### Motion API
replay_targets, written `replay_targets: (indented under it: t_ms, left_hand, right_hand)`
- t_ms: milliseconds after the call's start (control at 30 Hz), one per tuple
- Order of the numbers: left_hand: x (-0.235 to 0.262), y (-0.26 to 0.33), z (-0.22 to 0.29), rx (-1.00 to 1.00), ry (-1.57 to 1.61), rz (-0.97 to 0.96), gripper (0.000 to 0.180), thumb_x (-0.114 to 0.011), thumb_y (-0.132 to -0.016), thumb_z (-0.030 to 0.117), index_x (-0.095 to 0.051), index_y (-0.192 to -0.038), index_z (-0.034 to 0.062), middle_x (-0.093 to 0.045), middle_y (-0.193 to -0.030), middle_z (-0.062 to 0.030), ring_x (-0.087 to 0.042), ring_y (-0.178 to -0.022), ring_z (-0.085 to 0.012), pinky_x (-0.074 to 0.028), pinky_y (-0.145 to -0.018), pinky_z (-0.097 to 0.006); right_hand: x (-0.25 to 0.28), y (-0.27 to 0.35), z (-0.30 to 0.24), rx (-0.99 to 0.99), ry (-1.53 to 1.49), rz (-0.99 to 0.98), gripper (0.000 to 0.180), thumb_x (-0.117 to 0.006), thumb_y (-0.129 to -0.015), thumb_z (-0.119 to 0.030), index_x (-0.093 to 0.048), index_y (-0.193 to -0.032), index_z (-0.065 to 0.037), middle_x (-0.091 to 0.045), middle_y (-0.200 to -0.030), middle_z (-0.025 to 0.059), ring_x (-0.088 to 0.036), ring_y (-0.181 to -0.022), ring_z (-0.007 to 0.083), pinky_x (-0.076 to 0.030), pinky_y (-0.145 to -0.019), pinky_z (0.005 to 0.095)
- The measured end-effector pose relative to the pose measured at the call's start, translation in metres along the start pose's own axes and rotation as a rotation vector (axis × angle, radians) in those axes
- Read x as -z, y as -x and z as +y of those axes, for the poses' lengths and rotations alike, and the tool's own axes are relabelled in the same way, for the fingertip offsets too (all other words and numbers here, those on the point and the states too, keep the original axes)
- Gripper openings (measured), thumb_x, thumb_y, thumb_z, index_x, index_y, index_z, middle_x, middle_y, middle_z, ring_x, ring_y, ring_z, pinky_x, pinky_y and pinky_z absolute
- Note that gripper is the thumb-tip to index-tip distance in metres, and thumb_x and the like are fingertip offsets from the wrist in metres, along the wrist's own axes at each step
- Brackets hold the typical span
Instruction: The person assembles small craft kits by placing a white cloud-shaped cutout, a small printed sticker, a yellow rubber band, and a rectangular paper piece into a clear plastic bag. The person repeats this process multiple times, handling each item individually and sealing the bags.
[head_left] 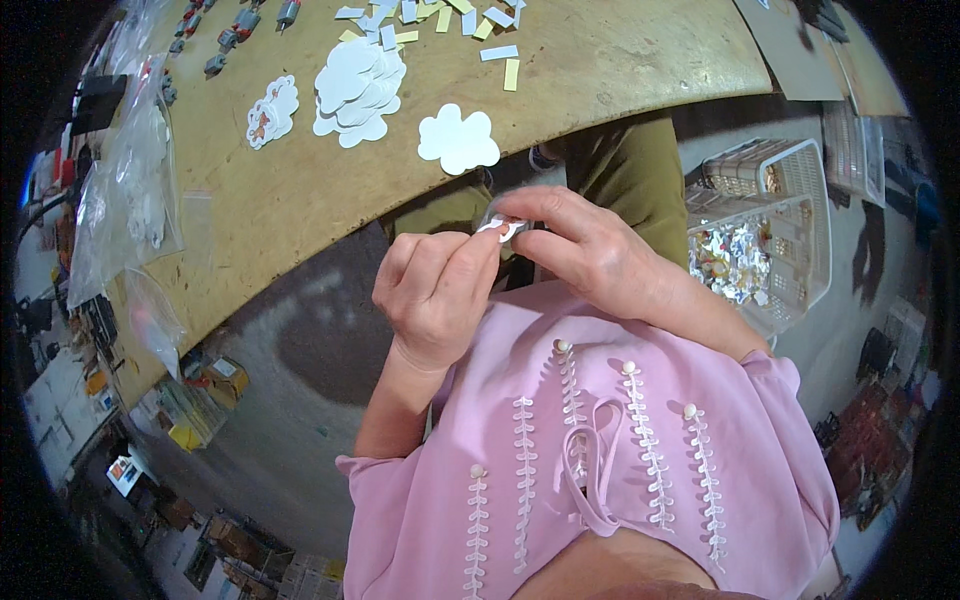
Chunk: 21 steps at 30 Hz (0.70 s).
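Note:
Over my lap, just off the table's edge, a small white paper cut-out (506,229) with an orange-brown print is pinched between both hands. My left hand (432,290) is closed, its fingertips at the left side of the piece. From the right, my right hand (590,243) grips it between thumb and fingers, which partly cover it. A single white cloud-shaped card (459,139) lies nearby at the table edge. Left of it sits a pile of similar white cards (358,92), then a smaller stack of printed cut-outs (272,113).
The wooden table (600,75) bears scattered yellow and pale blue slips (442,18), several small grey motor-like parts (238,30) and clear plastic bags (140,190). At right stands a white plastic basket (815,235) with a tub of colourful scraps (733,262).

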<state>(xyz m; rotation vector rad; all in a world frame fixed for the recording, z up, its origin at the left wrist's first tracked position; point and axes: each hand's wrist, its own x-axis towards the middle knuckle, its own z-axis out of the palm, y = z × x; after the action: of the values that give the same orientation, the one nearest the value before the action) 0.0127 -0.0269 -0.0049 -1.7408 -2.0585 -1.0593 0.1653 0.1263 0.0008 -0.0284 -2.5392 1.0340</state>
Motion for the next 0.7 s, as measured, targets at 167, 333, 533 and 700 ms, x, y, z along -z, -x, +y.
replay_targets:
  t_ms: [167,333,533,700]
  left_hand:
    - [0.005,-0.009,0.008,0.042,-0.052,-0.14,0.022,-0.082,-0.076,0.008,-0.077,-0.096,0.015,-0.06,-0.078,0.0014,-0.059,-0.068,-0.0182,-0.049,-0.059,-0.033]
    - [0.0,-0.011,0.01,0.113,-0.071,-0.259,0.022,-0.082,-0.078,0.007,-0.076,-0.099,0.0131,-0.06,-0.076,-0.0021,-0.061,-0.066,-0.0211,-0.049,-0.058,-0.036]
    - [0.014,-0.013,-0.003,0.098,0.118,-0.123,0.028,-0.081,-0.085,0.0,-0.075,-0.111,0.0095,-0.071,-0.084,-0.0047,-0.064,-0.064,-0.0221,-0.052,-0.06,-0.035]
    - [0.023,-0.044,-0.013,0.299,0.164,-0.131,0.022,-0.076,-0.089,-0.006,-0.074,-0.108,0.0055,-0.071,-0.086,-0.0071,-0.062,-0.065,-0.0173,-0.05,-0.058,-0.03]
  right_hand:
    - [-0.006,0.002,0.001,0.065,0.046,0.026,0.021,-0.069,-0.084,-0.009,-0.064,-0.1,0.004,-0.064,-0.128,0.0221,-0.064,-0.122,0.0385,-0.058,-0.099,0.0431]
    - [-0.006,0.003,0.006,0.045,0.055,-0.035,0.022,-0.07,-0.082,-0.009,-0.063,-0.098,0.005,-0.064,-0.13,0.0236,-0.064,-0.123,0.04,-0.058,-0.1,0.0448]
    - [0.006,0.007,0.01,0.028,0.077,-0.003,0.027,-0.075,-0.076,-0.005,-0.064,-0.1,0.004,-0.064,-0.132,0.0239,-0.067,-0.12,0.0415,-0.059,-0.098,0.0464]
    - [0.006,0.015,0.018,0.023,0.135,0.007,0.027,-0.076,-0.076,-0.007,-0.064,-0.099,0.002,-0.065,-0.131,0.0211,-0.068,-0.117,0.041,-0.059,-0.097,0.0468]
